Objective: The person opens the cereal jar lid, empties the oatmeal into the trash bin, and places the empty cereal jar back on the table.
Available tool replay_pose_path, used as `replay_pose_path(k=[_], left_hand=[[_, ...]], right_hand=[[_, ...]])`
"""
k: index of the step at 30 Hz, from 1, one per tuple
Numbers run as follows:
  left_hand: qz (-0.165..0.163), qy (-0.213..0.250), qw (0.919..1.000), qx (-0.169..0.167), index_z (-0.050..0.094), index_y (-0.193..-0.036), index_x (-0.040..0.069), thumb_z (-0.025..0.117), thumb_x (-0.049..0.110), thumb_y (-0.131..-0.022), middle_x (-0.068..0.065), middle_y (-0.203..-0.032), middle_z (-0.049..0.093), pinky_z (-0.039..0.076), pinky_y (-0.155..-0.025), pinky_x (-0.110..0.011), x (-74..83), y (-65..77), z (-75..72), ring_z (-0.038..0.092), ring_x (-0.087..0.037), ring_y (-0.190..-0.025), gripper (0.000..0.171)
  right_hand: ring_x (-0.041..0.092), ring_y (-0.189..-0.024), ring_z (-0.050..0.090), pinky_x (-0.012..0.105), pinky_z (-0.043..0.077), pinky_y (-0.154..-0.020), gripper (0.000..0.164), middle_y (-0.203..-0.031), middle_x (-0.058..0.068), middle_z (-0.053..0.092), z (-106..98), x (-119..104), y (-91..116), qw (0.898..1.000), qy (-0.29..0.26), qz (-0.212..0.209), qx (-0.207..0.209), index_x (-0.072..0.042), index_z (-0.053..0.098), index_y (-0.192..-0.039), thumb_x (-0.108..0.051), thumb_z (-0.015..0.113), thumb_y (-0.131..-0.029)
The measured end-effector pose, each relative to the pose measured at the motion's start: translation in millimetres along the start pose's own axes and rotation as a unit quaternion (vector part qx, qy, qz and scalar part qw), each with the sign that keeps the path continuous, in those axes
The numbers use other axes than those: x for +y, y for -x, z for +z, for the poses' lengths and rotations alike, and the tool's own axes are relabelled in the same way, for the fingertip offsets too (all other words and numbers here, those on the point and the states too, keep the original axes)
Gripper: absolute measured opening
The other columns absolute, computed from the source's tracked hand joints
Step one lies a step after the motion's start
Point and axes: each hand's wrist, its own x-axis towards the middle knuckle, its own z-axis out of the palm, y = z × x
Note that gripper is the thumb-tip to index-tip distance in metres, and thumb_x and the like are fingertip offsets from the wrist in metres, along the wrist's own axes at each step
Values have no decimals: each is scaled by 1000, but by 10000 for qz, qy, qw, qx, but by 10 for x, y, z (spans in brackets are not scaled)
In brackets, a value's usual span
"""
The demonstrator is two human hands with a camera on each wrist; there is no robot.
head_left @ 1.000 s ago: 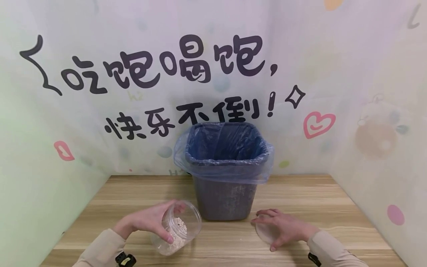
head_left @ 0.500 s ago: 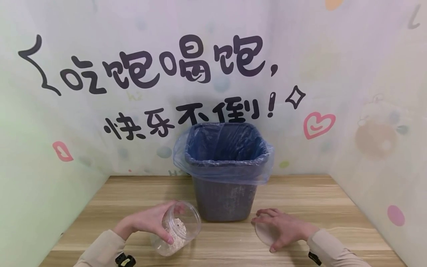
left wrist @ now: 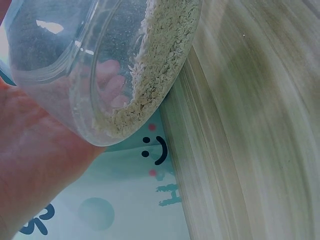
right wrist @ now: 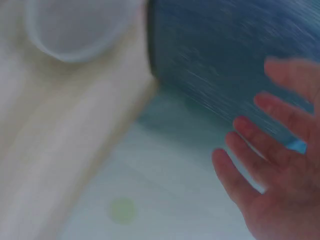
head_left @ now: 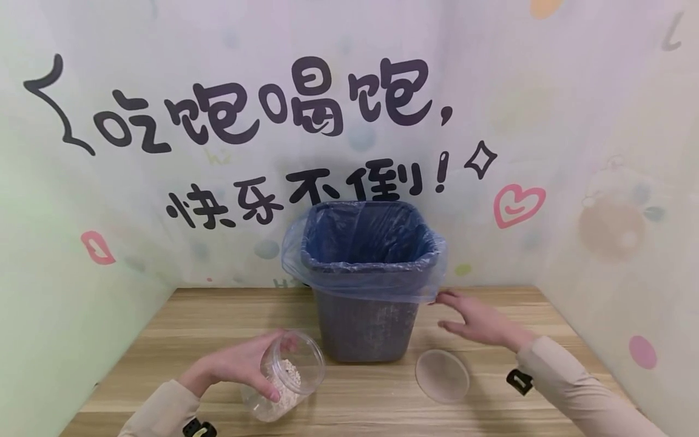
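Observation:
My left hand [head_left: 240, 367] grips a clear lidless jar [head_left: 267, 411] and holds it tilted, mouth towards the bin, close over the table. Pale dry flakes [left wrist: 155, 75] lie along the jar's lower side in the left wrist view, and fingers show through the far wall. Beside the bin my right hand [head_left: 480, 321] is raised with its fingers spread and nothing in them. Those fingertips come close to the bin's right side, by the hem of its blue liner [head_left: 366, 282]. A round translucent lid [head_left: 442, 376] lies flat on the table, nearer me than that hand.
A dark bin [head_left: 366, 328] stands upright at the middle of the wooden table [head_left: 213, 315], its liner folded over the rim. Behind it rises a pale printed backdrop [head_left: 349, 36] with large black characters. Further pale sheets close off both sides.
My right hand has let go of the lid, leaving it on the table, and moved up and away towards the bin's right side. The left hand keeps the tilted jar nearly still.

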Motion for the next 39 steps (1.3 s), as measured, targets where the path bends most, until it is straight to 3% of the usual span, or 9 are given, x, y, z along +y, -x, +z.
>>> replay_pose_path(k=[4,8,11,15,22,30,34,39], left_hand=[[-4,34,10000,5,38,-135,-9,87,15,-66,-24,-127,49,41,-98,-31,-20,15,22,48,-36,-118,88],[52,62,10000,-2,37,-135,-10,86,14,-67,-22,-128,50,40,-99,-31,-23,31,38,47,-38,-120,87],[91,73,9999,-26,37,-135,-10,86,12,-68,-21,-129,50,40,-99,-30,-22,45,40,47,-36,-120,86],[96,58,9999,-18,39,-134,-8,86,12,-67,-19,-129,51,39,-98,-27,-29,56,41,48,-32,-121,84],[100,58,9999,-44,41,-135,-4,87,13,-68,-17,-130,52,39,-98,-27,-37,52,36,49,-25,-121,83],[186,26,9998,-49,41,-134,-7,86,16,-69,-17,-130,51,39,-99,-29,0,55,-19,47,-36,-122,83],[233,-99,9995,200,41,-133,-10,86,14,-68,-20,-128,51,39,-99,-27,39,85,-74,48,-36,-120,83],[132,-229,9981,550,38,-136,-9,86,15,-69,-24,-131,50,39,-98,-26,93,133,-162,45,-43,-121,86]], right_hand=[[36,-93,63,49,53,-80,24,-102,18,64,-298,11,-201,9976,78,296,627,7,61,-110,5,63,-86],[36,-91,62,49,53,-78,16,-99,21,64,-635,-13,-409,9910,-386,707,1072,10,61,-104,11,55,-89],[35,-87,62,51,53,-78,14,-99,22,65,-835,-39,-568,9862,-599,915,1241,10,63,-103,6,54,-93],[33,-86,64,50,52,-79,20,-97,20,67,-1003,-86,-765,9848,-519,1271,1062,7,65,-104,-9,55,-97],[22,-75,60,37,48,-69,28,-85,9,69,-1040,-100,-1015,9847,-232,1595,667,3,70,-99,-21,57,-97],[18,-64,54,32,45,-60,31,-71,3,64,-958,-72,-1072,9820,-465,1746,552,2,72,-91,-25,58,-96],[19,-67,54,32,45,-62,31,-76,4,66,-919,-68,-1054,9766,-706,1952,564,3,73,-94,-25,58,-96],[18,-63,47,31,37,-57,33,-66,0,55,-885,-76,-1050,9720,-919,2094,550,-1,71,-86,-29,57,-96]])
